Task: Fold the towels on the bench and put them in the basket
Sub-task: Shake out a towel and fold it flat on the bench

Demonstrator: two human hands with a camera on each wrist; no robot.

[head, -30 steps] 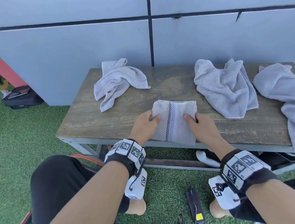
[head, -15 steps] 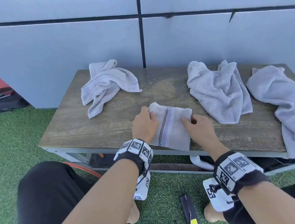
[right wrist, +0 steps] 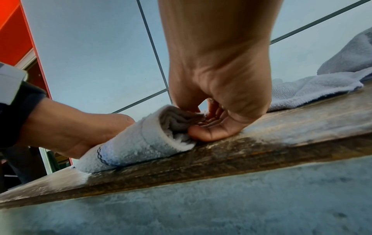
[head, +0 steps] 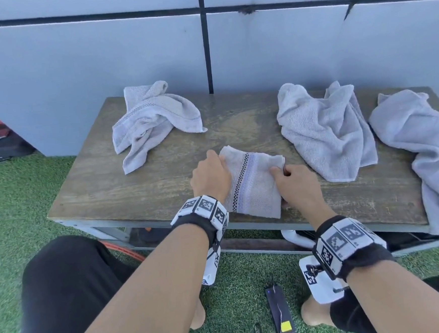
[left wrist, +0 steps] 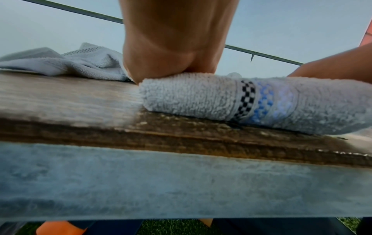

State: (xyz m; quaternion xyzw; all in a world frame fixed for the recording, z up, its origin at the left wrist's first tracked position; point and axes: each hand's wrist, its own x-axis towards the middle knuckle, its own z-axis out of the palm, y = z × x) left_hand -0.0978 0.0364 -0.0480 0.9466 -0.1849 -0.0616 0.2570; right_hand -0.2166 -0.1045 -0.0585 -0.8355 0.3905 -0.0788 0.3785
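Now that it lies squarer to the front edge than a second ago, the folded towel [head: 251,184] sits near the front of the bench [head: 146,187], a thick wad with its checked stripe running front to back. The left hand [head: 210,179] has shifted from the near side up to the far left corner and holds it there; whether its fingers curl under the fold, I cannot tell. The right hand [head: 293,184] pinches the open right edge, thumb on top and fingers tucked into the layers. This fold looks finished, so lifting it to the basket, which is not in view, seems next. Three crumpled towels wait: one far left [head: 151,119], two at right [head: 325,129] [head: 426,144].
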